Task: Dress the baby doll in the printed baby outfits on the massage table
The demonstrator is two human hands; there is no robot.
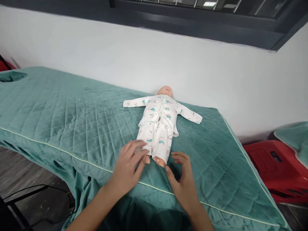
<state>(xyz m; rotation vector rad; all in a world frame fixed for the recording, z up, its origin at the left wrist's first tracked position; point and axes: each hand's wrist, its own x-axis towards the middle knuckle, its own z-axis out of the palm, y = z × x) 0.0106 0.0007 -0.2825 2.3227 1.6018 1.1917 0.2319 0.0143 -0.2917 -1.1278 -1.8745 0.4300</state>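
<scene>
A baby doll (166, 90) lies on its back on a green quilted bed cover, its head toward the wall and its feet toward me. It wears a white printed jacket (157, 110) with the sleeves spread wide, and matching trousers (162, 141). My left hand (130, 163) is at the trouser leg and foot on the left, fingers apart; whether they touch the cloth I cannot tell. Beside the other foot (160, 161), my right hand (181, 179) is curved with thumb and fingers apart, nothing between them.
The green cover (72, 122) spreads over a long bed against a white wall (108, 57). A face hole (12, 76) lies at its far left end. Red plastic stools (276, 166) stand off the right edge. A dark window frame (192, 25) runs above.
</scene>
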